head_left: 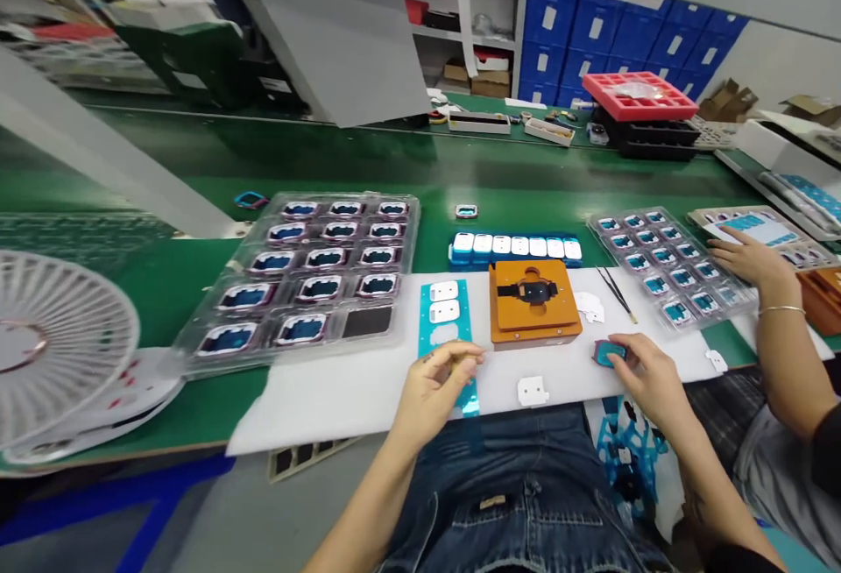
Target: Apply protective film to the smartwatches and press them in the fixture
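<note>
My left hand (437, 385) hovers over the lower part of a blue film sheet (460, 328) with white cut pieces, its thumb and fingertips pinched together; whatever they may hold is too small to make out. In my right hand (644, 376) is a small watch-like frame (610, 353) with a teal face, gripped at its right side. Between the hands sits an orange fixture block (535, 306) with a black part in its recess. A white piece (532, 391) lies on the foam sheet in front of it. Black tweezers (618, 294) rest right of the block.
Clear trays of frames stand at the left (368, 354) and right (723, 321). Behind the block is a row of white pieces (519, 246). A fan (59, 345) is at far left. Another person's hand (755, 258) reaches over the right tray.
</note>
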Demonstrator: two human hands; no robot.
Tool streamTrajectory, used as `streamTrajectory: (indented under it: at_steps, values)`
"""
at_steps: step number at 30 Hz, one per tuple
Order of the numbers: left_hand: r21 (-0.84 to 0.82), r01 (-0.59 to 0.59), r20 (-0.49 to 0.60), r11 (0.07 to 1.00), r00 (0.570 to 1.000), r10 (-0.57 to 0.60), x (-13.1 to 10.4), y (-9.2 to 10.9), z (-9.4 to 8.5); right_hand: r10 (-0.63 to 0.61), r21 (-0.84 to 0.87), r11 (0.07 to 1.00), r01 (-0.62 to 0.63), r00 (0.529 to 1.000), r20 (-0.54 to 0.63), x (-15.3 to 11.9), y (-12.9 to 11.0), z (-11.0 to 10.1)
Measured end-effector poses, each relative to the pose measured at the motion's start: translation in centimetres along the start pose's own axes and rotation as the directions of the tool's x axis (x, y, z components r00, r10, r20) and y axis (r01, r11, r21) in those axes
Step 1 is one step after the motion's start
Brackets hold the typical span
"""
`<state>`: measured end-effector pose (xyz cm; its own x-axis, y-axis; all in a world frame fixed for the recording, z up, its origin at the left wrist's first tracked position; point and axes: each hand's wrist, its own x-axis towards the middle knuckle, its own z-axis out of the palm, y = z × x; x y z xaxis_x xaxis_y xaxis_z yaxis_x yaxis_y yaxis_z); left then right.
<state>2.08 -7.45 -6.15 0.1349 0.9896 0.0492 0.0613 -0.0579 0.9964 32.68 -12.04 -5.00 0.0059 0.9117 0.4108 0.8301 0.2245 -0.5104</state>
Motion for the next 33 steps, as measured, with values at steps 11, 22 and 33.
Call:
streamTrajectory:
  at_steps: [11,22,33]
  values:
    - [0.071,-0.121,0.035,0.99,0.992,0.119,-0.2,-0.2,-0.4,-0.194,-0.073,0.975,0.209,0.965,0.175,0.3,2.0,-0.3]
    - [0.056,-0.15,0.016,0.987,0.989,0.15,-0.1,-0.6,-0.3,-0.263,0.043,0.965,0.26,0.939,0.221,10.8,-5.6,0.0]
    - [0.024,-0.138,0.014,0.99,0.99,0.137,-0.1,-0.8,-0.5,-0.206,0.103,0.978,0.179,0.888,0.412,13.2,-7.3,2.3]
